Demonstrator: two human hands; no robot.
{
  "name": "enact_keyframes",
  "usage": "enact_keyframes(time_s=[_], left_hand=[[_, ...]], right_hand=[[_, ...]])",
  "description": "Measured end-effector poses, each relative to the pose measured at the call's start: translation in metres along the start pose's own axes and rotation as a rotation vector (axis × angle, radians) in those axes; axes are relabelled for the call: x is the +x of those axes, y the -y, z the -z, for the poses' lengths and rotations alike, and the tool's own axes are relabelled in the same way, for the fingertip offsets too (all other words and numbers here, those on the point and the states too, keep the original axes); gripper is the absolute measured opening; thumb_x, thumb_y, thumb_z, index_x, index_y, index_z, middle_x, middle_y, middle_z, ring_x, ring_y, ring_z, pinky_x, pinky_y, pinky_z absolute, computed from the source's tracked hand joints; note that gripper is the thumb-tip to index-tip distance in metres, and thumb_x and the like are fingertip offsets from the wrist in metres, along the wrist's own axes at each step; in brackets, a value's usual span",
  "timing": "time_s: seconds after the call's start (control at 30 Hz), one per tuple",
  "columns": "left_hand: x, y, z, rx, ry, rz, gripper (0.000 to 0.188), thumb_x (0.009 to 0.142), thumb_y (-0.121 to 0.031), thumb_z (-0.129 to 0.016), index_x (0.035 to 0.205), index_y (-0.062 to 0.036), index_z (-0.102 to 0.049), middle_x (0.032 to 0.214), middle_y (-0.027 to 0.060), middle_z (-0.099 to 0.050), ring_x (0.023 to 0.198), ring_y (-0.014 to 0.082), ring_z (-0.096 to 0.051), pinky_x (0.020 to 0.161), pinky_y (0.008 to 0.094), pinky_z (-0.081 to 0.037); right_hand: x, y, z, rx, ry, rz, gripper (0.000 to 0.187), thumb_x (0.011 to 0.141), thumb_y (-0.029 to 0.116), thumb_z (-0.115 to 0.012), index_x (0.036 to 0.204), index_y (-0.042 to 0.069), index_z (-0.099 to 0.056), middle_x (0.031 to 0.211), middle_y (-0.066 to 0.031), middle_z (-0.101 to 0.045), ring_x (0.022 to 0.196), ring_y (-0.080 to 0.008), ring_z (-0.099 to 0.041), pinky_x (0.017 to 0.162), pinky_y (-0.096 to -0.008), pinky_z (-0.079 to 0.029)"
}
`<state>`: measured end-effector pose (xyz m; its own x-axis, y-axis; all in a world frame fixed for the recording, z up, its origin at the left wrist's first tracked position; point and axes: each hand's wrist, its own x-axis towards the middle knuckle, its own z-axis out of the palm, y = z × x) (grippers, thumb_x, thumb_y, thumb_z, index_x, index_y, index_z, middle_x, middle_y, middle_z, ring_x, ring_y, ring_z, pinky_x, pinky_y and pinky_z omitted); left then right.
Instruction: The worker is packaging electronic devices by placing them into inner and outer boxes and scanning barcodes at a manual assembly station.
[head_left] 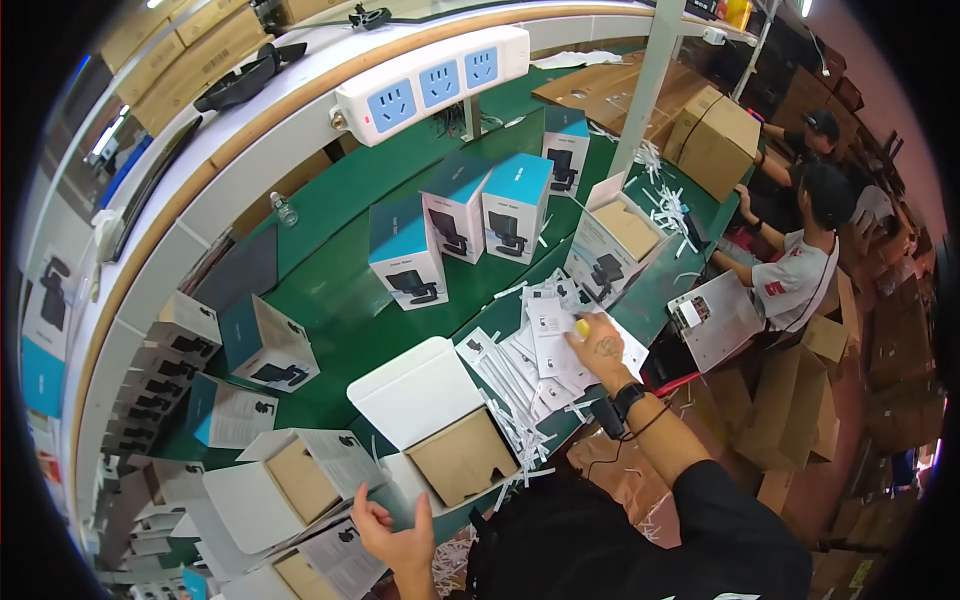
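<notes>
My left hand is open, thumb and fingers apart, close to the near edge of an open white box with a brown cardboard insert inside. It holds nothing. My right hand reaches over a loose pile of white printed leaflets, its fingers curled down at the edge of one leaflet. Something yellow shows at a fingertip; the other fingertips are partly hidden. Beyond that hand stands another open box with a brown insert.
Several closed blue-topped boxes stand on the green table. More open boxes crowd the left. A power strip runs along the shelf above. Paper strips litter the right, near a carton and a seated co-worker.
</notes>
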<state>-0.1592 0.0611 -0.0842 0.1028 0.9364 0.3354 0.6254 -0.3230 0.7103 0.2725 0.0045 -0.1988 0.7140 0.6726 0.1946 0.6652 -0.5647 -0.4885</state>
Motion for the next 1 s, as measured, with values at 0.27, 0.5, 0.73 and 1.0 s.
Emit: enact_keyframes(time_s=[0.27,0.5,0.73,1.0], left_hand=[[-0.026,0.029,-0.01,-0.296,0.225,0.291,0.04,0.088,-0.011,-0.074,0.122,0.0047,-0.06,0.089,0.0068,-0.064,0.066,0.013,-0.058,0.056,0.0258,-0.043],[-0.038,0.035,0.002,-0.469,0.235,0.414,0.019,0.101,-0.009,-0.06,0.111,0.0067,-0.063,0.081,0.0082,-0.07,0.062,0.0123,-0.065,0.053,0.025,-0.047],[-0.065,0.04,0.002,-0.415,0.139,0.299,0.012,0.098,-0.004,-0.062,0.101,0.0067,-0.067,0.084,0.0092,-0.072,0.065,0.0139,-0.067,0.057,0.0284,-0.054],[-0.051,-0.014,0.025,-0.546,0.34,0.472,0.016,0.093,-0.002,-0.06,0.097,0.0121,-0.065,0.083,0.012,-0.074,0.068,0.0162,-0.071,0.061,0.0315,-0.059]], right_hand=[[-0.022,-0.113,0.001,-0.115,0.166,-0.453,0.077,0.073,0.047,-0.084,0.132,0.003,-0.062,0.134,-0.0197,-0.06,0.123,-0.035,-0.059,0.105,-0.0392,-0.048],[-0.017,-0.083,0.009,-0.06,-0.003,-0.162,0.055,0.072,0.044,-0.086,0.1,0.0,-0.068,0.102,-0.0214,-0.07,0.096,-0.0363,-0.068,0.086,-0.0419,-0.055],[-0.054,0.099,0.167,0.754,-0.068,-0.137,0.025,0.082,0.026,-0.08,0.076,0.004,-0.071,0.069,-0.0031,-0.069,0.063,-0.0129,-0.065,0.056,-0.0327,-0.052],[-0.102,0.249,0.116,0.367,0.531,0.96,0.025,0.085,0.027,-0.073,0.093,0.004,-0.065,0.07,-0.0121,-0.067,0.058,-0.0305,-0.067,0.052,-0.0402,-0.053]])
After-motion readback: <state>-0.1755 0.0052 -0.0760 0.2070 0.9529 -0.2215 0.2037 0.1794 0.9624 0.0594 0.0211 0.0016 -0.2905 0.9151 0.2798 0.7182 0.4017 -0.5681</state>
